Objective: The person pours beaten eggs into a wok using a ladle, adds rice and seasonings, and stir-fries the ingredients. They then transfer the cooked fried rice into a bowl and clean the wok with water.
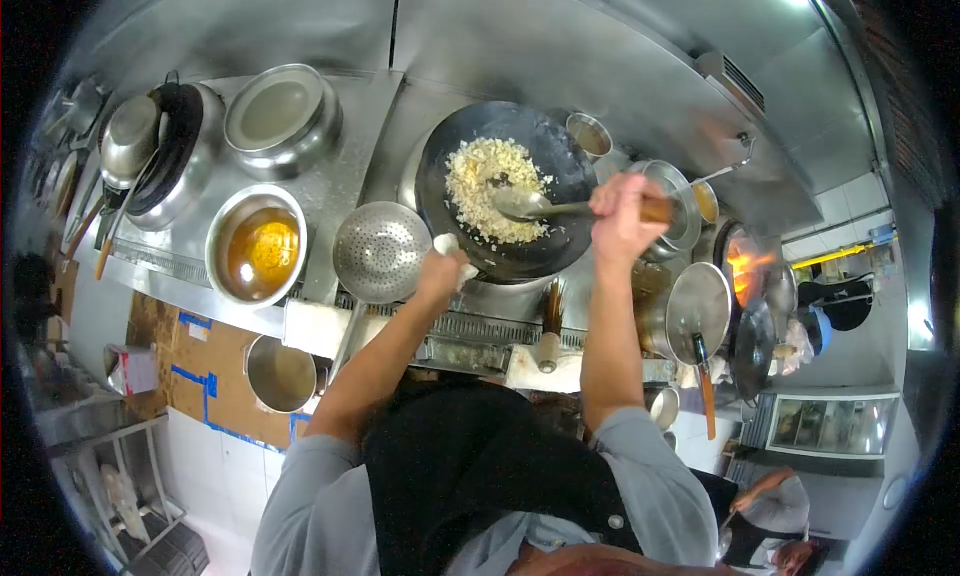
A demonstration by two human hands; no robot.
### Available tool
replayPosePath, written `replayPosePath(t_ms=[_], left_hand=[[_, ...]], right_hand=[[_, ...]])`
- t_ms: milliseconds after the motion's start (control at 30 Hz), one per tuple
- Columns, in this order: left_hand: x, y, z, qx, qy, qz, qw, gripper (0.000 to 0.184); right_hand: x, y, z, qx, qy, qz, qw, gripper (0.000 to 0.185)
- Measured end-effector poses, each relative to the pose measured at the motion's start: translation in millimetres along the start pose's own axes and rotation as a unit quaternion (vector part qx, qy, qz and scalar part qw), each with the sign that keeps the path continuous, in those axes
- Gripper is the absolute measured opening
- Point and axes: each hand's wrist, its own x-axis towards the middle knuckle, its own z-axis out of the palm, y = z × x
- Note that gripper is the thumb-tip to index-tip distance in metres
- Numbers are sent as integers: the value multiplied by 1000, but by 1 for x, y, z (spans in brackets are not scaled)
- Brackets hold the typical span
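A dark wok [570,156] sits on the range in front of me, holding a mound of pale, crumbly food [475,176] that looks like fried rice or chopped bits. My left hand [440,274] is closed on the near left edge of the wok, with a folded white cloth [447,244] between. In my right hand [622,221] is the wooden handle of a metal ladle [522,206]. The ladle's bowl dips into the food. My right fingers are slightly blurred but wrapped round the handle.
A perforated strainer [380,251] and a bowl of orange liquid [265,251] stand left of the wok. Metal pots [275,116] line the back left. A flame [745,266] burns at the right, near another pan [700,306]. Another person [775,511] works at lower right.
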Motion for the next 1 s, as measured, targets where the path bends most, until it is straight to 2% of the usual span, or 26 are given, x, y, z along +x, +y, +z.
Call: replayPosePath(t_ms=[33,133,167,200,267,333,367,400,467,567,667,733,800,833,900,933,1000], left_hand=[[0,-3,1,-9,-1,3,1000,23],[0,-1,2,-20,-8,13,1000,25],[-4,4,0,-16,-11,10,1000,26],[-3,7,-2,-15,-13,7,1000,28],[2,2,-2,-20,-13,-8,1000,29],[4,-3,1,-12,-4,-3,1000,30],[4,-2,3,1,7,9,1000,30],[4,-1,2,15,19,21,999,30],[15,-11,-2,27,2,31,999,31],[10,-12,0,32,7,11,999,31],[-10,13,0,41,13,0,999,31],[-12,20,-2,50,15,-4,999,31],[-13,20,-1,59,19,-15,998,29],[-17,20,1,14,22,-23,999,29],[-24,25,4,-72,28,-31,997,29],[-25,27,6,-49,25,-61,997,28],[-13,30,8,-5,20,-117,993,27]], right_hand=[[-4,6,-2,115,-4,-35,993,28],[-21,71,7,37,-38,44,998,26],[-12,55,10,-38,-16,50,998,26],[0,38,14,-40,15,34,999,30],[10,15,5,64,-41,-46,996,27],[-5,39,18,124,-18,-43,991,26],[-10,46,32,46,-59,-3,997,24],[-9,47,37,45,-91,21,995,26],[-2,23,29,-7,-48,32,998,27],[-1,21,8,167,-59,-61,982,25],[-12,63,15,63,-71,31,995,24],[14,26,17,-18,7,23,1000,32],[31,15,-4,35,-9,-76,996,35],[30,23,-4,74,32,-86,993,38],[2,70,0,12,38,-13,999,37],[-10,85,9,-17,43,22,999,36],[-53,38,23,59,-18,83,995,33]])
